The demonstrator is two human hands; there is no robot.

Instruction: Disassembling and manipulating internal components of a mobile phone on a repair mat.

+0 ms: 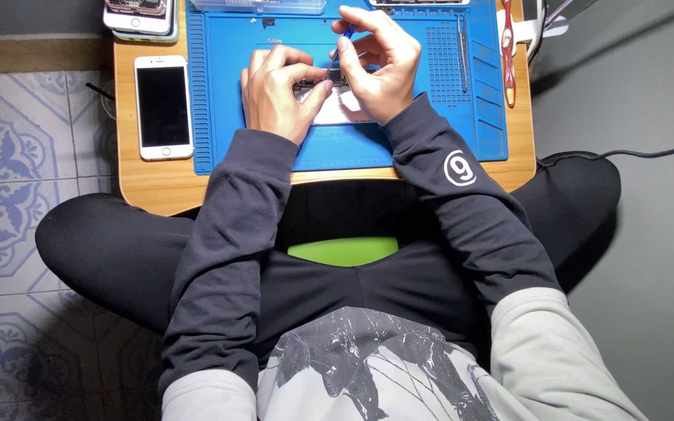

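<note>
Pressing down with curled fingers, the left hand (278, 92) steadies a small opened white phone body (335, 105) that lies flat near the middle of the blue rubber work mat (399, 152), on a low wooden table (150, 183). The right hand (380, 66) pinches a thin blue-handled screwdriver (343, 43) between thumb and fingertips, its tip angled down into the dark innards at the device's upper edge. Much of the device is hidden under both hands, so which part the tip touches cannot be told. A slip looks like the main risk: if the tool skids off, it could scratch nearby parts or jab the left thumb, which sits just beside the tip; a freed small part could also roll off the mat. Open room is tight. A clear plastic parts tray (257, 6) borders the mat's far edge, metal tweezers (462, 51) and a red-handled tool (508, 51) lie along the right side, and a white smartphone with a dark screen (163, 107) rests on bare wood just left of the mat, with more phones (140, 17) stacked at the far left corner. The table's near edge lies close to the person's crossed legs, and the strip of mat between the wrists and that edge is bare.
</note>
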